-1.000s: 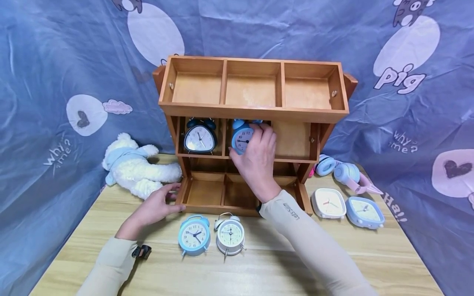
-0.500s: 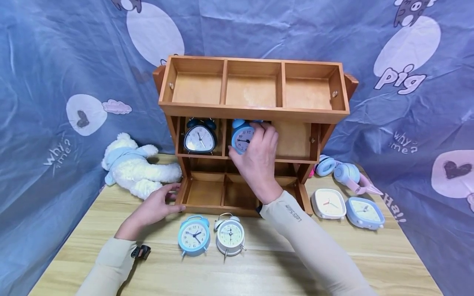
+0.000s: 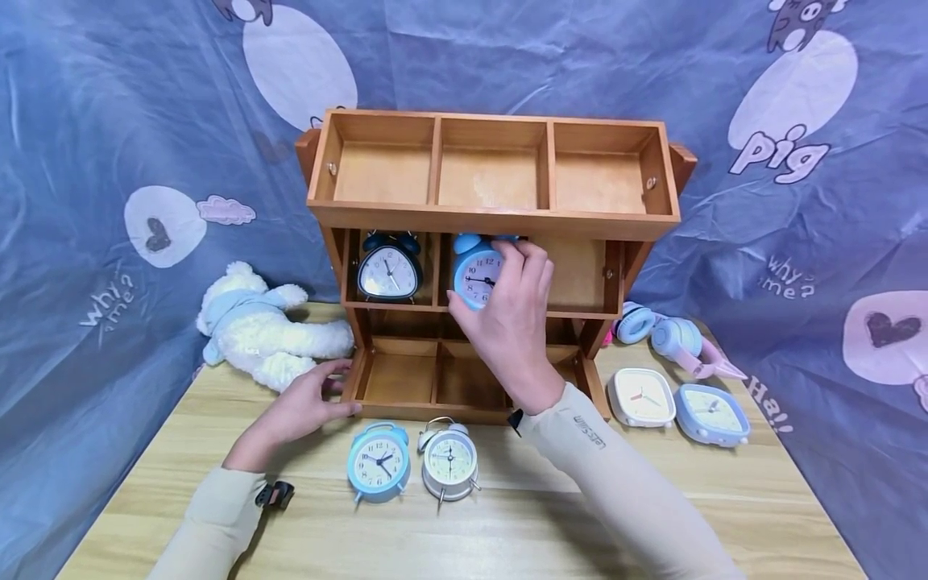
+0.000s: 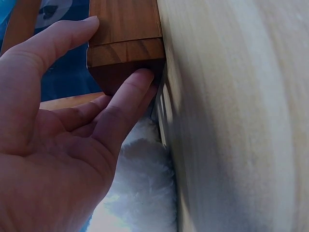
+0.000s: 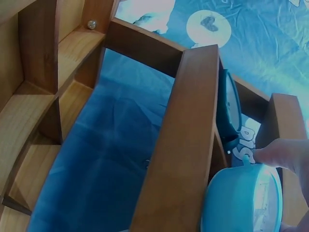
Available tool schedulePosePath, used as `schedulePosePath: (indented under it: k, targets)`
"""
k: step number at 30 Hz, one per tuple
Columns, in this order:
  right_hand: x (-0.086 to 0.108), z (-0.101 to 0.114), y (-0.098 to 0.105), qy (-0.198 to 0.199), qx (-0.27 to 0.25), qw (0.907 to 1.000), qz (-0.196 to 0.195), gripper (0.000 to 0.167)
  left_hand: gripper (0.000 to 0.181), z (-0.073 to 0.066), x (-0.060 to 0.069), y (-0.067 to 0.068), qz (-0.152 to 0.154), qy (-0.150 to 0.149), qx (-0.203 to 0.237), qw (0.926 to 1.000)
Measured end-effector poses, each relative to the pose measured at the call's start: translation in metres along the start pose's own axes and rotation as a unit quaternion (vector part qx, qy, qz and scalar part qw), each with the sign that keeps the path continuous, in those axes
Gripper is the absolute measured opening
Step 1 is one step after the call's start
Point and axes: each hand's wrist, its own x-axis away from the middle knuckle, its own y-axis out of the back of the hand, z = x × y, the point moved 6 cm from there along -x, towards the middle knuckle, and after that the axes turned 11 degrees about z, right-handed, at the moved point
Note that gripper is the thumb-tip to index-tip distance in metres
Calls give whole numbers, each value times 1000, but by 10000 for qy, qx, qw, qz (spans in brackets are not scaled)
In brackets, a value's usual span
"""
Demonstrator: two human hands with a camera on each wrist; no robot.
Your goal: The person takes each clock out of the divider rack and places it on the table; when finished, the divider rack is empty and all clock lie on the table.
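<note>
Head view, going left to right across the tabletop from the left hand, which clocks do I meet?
Left hand, light-blue round clock, white round clock, white square clock, blue square clock.

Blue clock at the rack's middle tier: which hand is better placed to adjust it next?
Right, I'd judge: the right hand grips the blue clock, while the left hand is lower, holding the bottom left corner of the wooden rack.

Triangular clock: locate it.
Head view: the triangular clock is on the wooden shelf, in the middle tier's left compartment, left of the blue clock in the right hand.
</note>
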Motion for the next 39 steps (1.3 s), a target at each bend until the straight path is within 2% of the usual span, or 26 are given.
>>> schedulePosePath:
  k: [14,31,39]
  targets:
    - [21,-2,12,20,-123,9998,154,88,92,1,2,-1,17,30,-12,10000]
    - [64,-1,17,277,-112,9979,574,89,92,0,0,1,-7,-65,12,10000]
    - [87,-5,16,217,-54,9965,809,88,92,1,0,1,17,-30,-9,10000]
